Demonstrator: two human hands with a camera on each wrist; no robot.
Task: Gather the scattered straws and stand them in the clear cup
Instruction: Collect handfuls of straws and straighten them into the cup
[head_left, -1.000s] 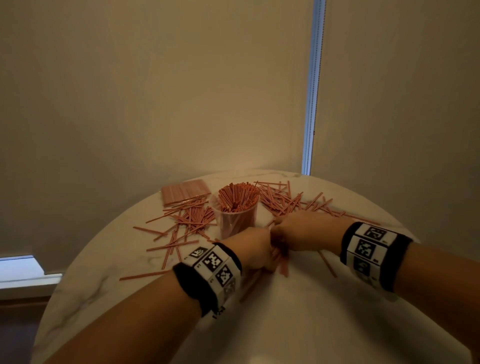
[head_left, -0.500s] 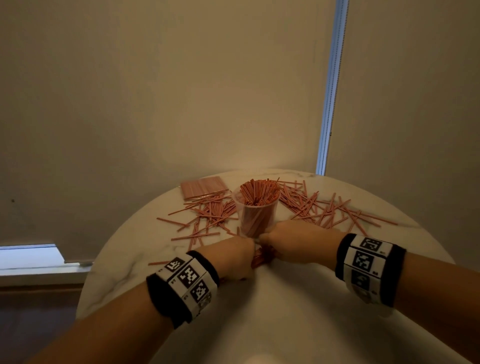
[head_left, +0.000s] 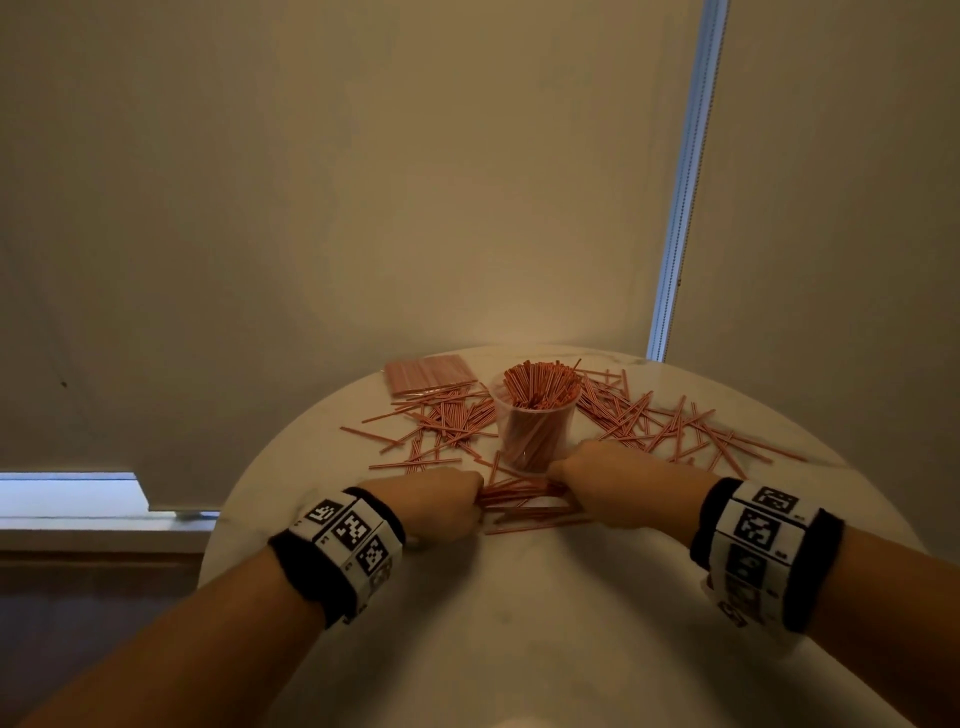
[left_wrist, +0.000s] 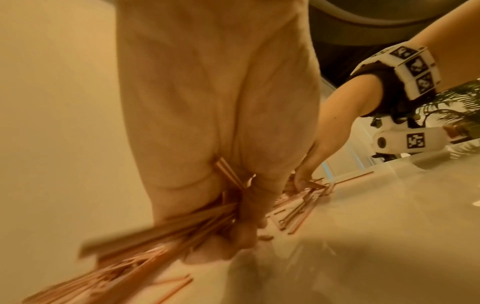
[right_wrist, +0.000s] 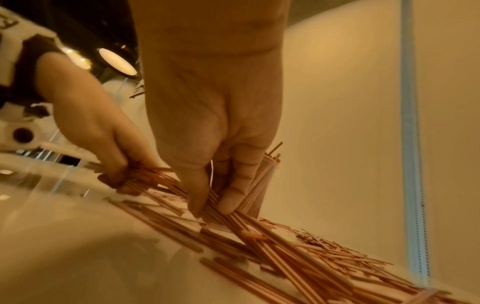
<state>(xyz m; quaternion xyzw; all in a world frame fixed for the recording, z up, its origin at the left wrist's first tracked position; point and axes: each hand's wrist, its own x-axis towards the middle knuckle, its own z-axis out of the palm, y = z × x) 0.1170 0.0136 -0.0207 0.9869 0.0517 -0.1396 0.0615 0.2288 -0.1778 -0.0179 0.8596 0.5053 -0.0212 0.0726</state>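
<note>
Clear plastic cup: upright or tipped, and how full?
Upright. The clear plastic cup stands on the round white marble table, packed with thin red straws standing on end above its rim.

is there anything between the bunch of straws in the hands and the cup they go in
Nothing separate stands between. The bundle of straws, held by the left hand and right hand, lies right in front of the clear cup. But the cup's mouth looks packed with standing straws, so room is tight.
</note>
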